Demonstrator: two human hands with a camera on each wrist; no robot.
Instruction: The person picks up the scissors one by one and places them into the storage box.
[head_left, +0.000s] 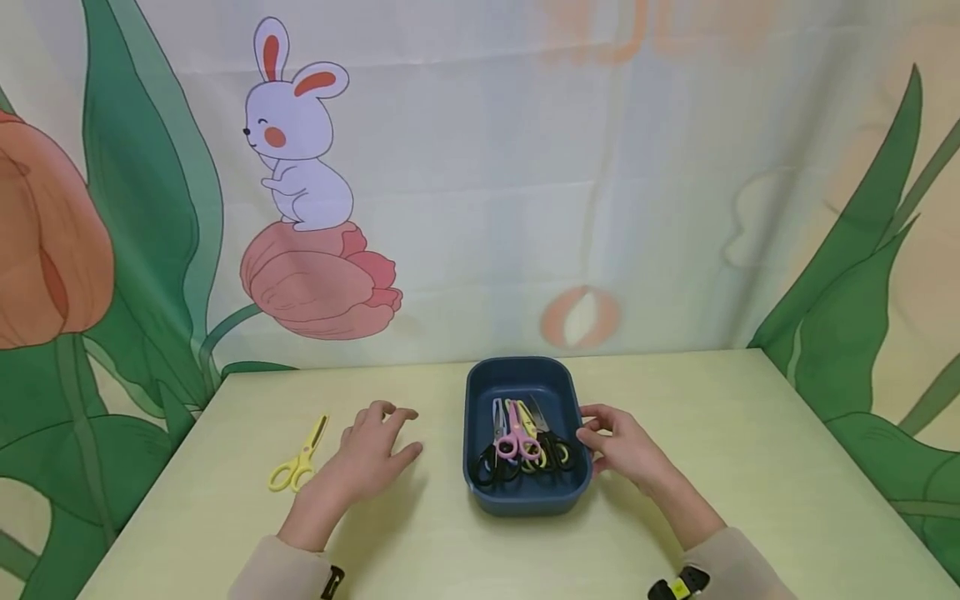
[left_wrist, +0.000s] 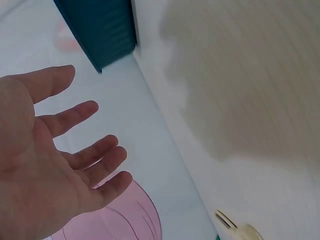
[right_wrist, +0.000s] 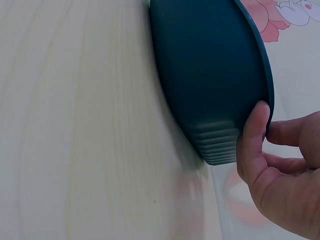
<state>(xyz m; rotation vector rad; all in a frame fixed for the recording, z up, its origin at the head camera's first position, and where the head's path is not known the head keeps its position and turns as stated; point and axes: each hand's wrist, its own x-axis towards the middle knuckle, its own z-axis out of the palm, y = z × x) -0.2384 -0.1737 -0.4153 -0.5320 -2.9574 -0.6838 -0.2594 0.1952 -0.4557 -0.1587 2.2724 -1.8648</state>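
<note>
A dark blue bin point(head_left: 525, 505) holds several pairs of scissors, with pink-handled scissors point(head_left: 517, 446) on top of black-handled and yellow ones. At its right side my right hand point(head_left: 626, 446) grips the rim between thumb and fingers. The right wrist view shows one fingertip against the outer wall of the bin point(right_wrist: 210, 65). My left hand point(head_left: 367, 454) hovers over the table to the left of the bin, fingers spread and holding nothing. Beyond it, further left, yellow scissors point(head_left: 300, 467) lie on the table; in the left wrist view only part of the scissors point(left_wrist: 240, 227) shows.
The pale wooden table point(head_left: 787, 467) reaches back to a hanging cloth point(head_left: 480, 167) printed with a rabbit, tulips and leaves. The bin stands near the table's back edge. Black wrist straps point(head_left: 678, 583) sit over both sleeves.
</note>
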